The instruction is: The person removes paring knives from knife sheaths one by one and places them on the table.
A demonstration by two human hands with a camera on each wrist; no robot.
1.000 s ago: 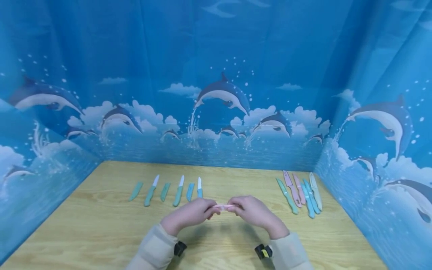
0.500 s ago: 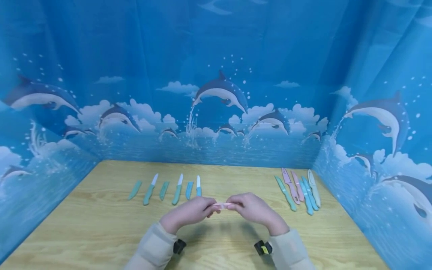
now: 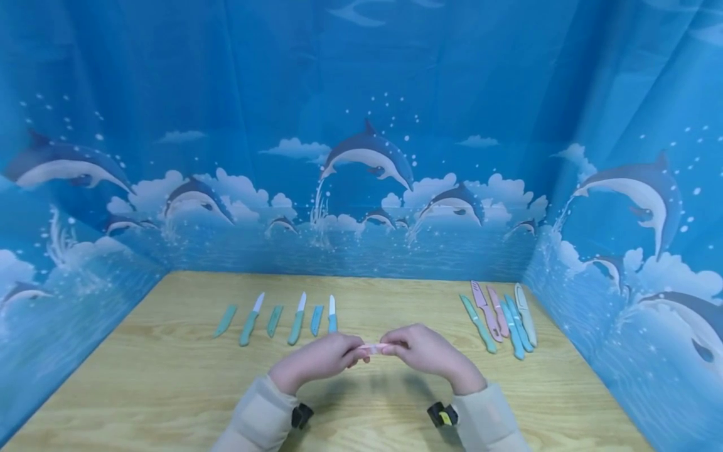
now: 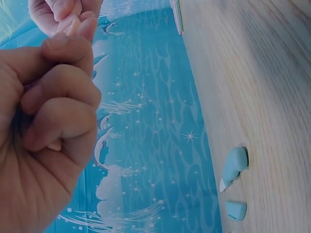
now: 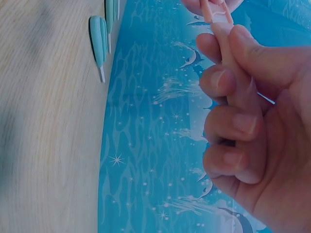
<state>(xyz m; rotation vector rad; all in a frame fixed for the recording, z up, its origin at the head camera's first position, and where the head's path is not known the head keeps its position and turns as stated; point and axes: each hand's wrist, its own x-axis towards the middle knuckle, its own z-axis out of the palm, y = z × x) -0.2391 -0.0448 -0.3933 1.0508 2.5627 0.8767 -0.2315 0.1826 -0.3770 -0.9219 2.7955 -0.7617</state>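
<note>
Over the middle of the table, my right hand (image 3: 426,353) grips the handle of a pink knife (image 5: 238,92), fingers curled round it. My left hand (image 3: 322,358) pinches the pink sheath (image 5: 207,10) at the other end. A short pale stretch of blade shows between handle and sheath in the right wrist view; fingers hide most of the sheath. Nearest the left hand, a blue knife (image 3: 332,314) lies with its white blade bare, beside a blue sheath (image 3: 317,319).
Further left lie a green knife (image 3: 297,325), a green sheath (image 3: 275,321), another green knife (image 3: 248,328) and another green sheath (image 3: 226,320). At the right, several green, pink and blue knives (image 3: 488,314) lie close together. A dolphin-print curtain (image 3: 361,238) borders the wooden table (image 3: 169,376).
The head view has shifted slightly. Both hands keep their hold on the pink knife and its sheath, with hardly any movement; the knives on the table lie as before.
</note>
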